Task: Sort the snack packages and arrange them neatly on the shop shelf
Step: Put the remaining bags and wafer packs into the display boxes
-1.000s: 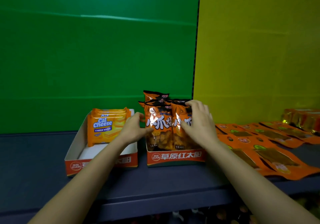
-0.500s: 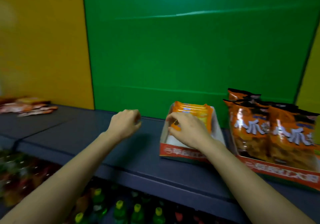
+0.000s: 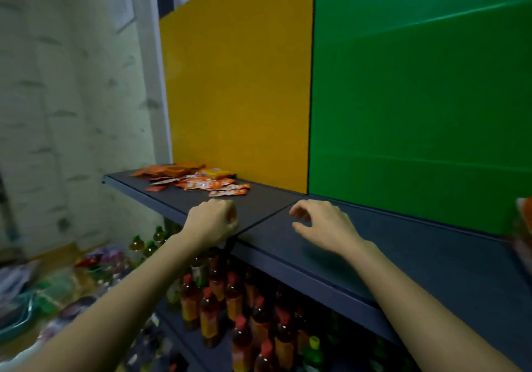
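A loose pile of orange and red snack packets (image 3: 198, 181) lies flat at the far left end of the dark blue shelf (image 3: 403, 256). My left hand (image 3: 211, 223) hovers over the shelf's front edge, short of the pile, with its fingers curled into a fist; an orange glint shows at the fingertips, too blurred to identify. My right hand (image 3: 324, 227) floats above the shelf to the right of the left hand, fingers apart and holding nothing. A blurred edge of an orange package (image 3: 525, 209) shows at the far right.
Yellow (image 3: 239, 98) and green (image 3: 417, 112) back panels stand behind the shelf. Several bottles (image 3: 244, 308) with red and green caps fill the lower shelf. Bags and clutter (image 3: 43, 291) lie on the floor at the left by a pale wall.
The view has swung left, so the boxes of standing packs left the frame. My right hand came off the cheese wafer box and both hands moved left toward the loose pile.
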